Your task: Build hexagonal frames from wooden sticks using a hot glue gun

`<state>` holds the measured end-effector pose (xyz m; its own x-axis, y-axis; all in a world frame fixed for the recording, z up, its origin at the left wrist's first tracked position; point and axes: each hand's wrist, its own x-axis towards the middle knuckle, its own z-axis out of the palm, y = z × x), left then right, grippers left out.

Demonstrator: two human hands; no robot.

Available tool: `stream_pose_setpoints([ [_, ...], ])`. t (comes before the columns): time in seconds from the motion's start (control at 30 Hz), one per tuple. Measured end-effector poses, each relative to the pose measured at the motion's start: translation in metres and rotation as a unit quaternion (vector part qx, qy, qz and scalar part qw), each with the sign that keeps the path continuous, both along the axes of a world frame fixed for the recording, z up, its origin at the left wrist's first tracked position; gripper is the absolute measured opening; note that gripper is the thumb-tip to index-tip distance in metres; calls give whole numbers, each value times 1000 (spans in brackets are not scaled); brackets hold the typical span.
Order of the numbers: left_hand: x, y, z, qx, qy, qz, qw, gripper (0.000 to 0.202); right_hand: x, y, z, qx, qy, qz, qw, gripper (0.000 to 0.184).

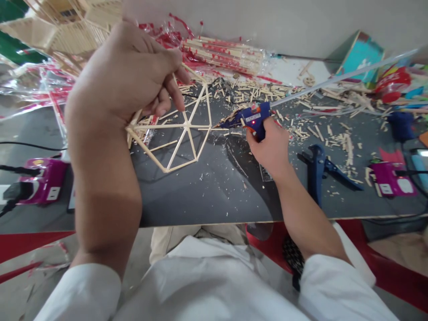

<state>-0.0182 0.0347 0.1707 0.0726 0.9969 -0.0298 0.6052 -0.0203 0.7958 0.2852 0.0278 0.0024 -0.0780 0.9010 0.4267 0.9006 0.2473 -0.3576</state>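
Observation:
My left hand (123, 80) is raised close to the camera, its fingers pinched on the top edge of a wooden stick frame (182, 133), a hexagon with spokes held tilted above the dark board (214, 187). My right hand (269, 149) grips a blue hot glue gun (250, 118) with a red light on its side. The gun's nozzle points left and touches the right corner of the frame. A long clear glue stick (341, 76) juts out of the back of the gun toward the upper right.
Several cut stick bits (321, 129) litter the board. Blue cutters (319, 167) lie right of my hand. Purple power strips sit at left (43, 180) and right (391, 178). Packs of sticks in red-printed plastic (224, 53) and a stick-built model (70, 26) lie behind.

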Motion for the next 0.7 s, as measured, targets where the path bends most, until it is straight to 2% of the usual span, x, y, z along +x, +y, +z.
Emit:
stream_pose_setpoints([
  [0.13,1,-1,0,0,-7,1,1000,30,-2,0,-4,4,-2,21,1000,17],
  [0.4,3,-2,4,-11,0,7,1000,29,-3,0,-7,22,-22,20,999,29],
  [0.6,2,-1,3,-12,-2,-1,1000,29,-3,0,-7,1,-20,22,1000,43],
  [0.7,0,-1,1,-4,-9,-9,1000,30,-3,0,-7,-5,-15,26,1000,43],
])
